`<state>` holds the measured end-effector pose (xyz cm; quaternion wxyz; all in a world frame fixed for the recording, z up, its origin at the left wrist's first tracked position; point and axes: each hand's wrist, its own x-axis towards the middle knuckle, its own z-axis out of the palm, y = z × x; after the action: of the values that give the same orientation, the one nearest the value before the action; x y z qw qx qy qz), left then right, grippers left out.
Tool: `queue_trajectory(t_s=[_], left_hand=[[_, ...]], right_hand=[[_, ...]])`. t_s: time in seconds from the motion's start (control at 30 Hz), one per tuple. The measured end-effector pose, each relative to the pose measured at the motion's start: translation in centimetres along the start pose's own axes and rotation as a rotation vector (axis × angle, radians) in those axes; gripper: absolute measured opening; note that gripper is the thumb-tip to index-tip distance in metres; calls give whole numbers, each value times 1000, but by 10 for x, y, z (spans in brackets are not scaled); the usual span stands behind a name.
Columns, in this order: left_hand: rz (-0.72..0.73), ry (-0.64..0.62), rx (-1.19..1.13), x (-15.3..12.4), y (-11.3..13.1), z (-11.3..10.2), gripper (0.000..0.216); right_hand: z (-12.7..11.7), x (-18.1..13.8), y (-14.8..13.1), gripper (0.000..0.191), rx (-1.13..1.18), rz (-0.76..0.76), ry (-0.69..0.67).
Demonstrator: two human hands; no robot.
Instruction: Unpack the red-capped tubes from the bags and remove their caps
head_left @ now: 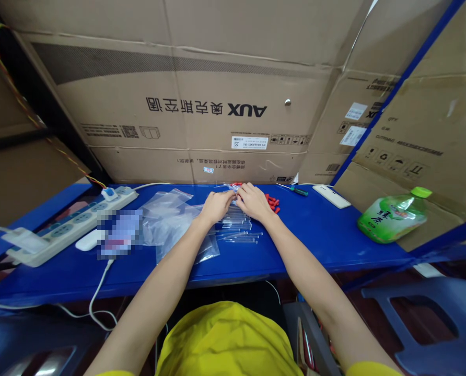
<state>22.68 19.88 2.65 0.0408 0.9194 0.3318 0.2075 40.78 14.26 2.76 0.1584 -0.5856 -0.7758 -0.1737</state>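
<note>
My left hand (216, 206) and my right hand (253, 200) meet over the far part of the blue table, fingers curled and fingertips close together. Whatever sits between the fingertips is too small and covered to make out. Just below and between the hands lie several thin clear tubes (239, 235), roughly side by side. To the right of my right hand is a loose pile of small red caps (272, 203), partly hidden by that hand. A bit of red and clear plastic shows just beyond my fingers. Clear plastic bags (170, 222) lie left of my left hand.
A power strip (80, 219) with plugs and a blurred phone (121, 232) lie on the left of the blue table (315, 245). At right are a green-handled screwdriver (299, 191), a white flat object (330, 196) and a green bottle (393, 216). Cardboard (201, 78) walls the back.
</note>
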Motion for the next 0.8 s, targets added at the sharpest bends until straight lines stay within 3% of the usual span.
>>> queue_trajectory(t_s=[0.8], left_hand=[[-76, -36, 124, 7, 19, -9, 44]], right_hand=[[3, 0, 27, 16, -30, 31, 129]])
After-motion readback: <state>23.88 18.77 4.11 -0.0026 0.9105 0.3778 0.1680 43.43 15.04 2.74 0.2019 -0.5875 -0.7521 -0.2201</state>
